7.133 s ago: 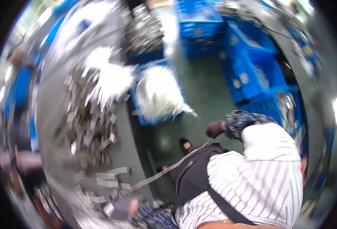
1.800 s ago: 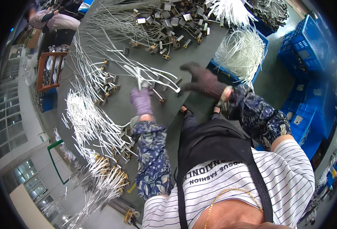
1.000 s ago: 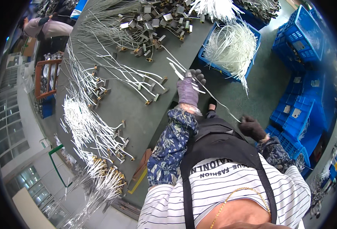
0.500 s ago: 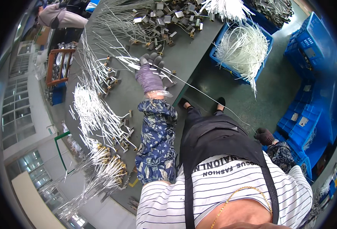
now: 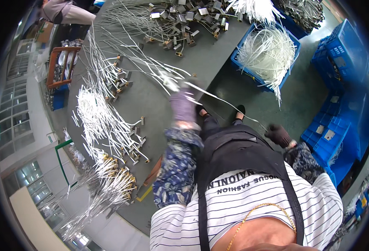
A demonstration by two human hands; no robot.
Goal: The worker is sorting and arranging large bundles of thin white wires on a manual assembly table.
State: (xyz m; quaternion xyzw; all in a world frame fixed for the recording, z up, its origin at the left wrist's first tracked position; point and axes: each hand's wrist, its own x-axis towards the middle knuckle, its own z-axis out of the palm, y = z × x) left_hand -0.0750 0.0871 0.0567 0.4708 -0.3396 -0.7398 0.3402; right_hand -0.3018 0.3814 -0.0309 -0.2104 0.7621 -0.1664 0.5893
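Note:
My right hand (image 5: 277,135), in a dark knitted glove, is closed on one end of a thin wire (image 5: 253,118) at my right side, off the table. The wire slants up to the table edge, where its white-sleeved part (image 5: 207,93) reaches my left hand (image 5: 183,97). That hand wears a grey-purple glove and is smeared by motion, so its fingers cannot be read. Beside it on the grey table (image 5: 159,98) lie several white-sleeved wires (image 5: 159,75), fanned out toward the far left.
Metal box-shaped parts with wires (image 5: 188,19) are heaped at the far side. Bundles of white-sleeved wires (image 5: 96,113) lie along the table's left. A blue crate (image 5: 233,58) of white strands stands beyond my feet; more blue crates (image 5: 328,129) are at right. Another person (image 5: 73,13) is far left.
My left hand has moved right and nearer, toward the table edge. My right hand has come left and slightly up, and the wire between them is shorter and slacker.

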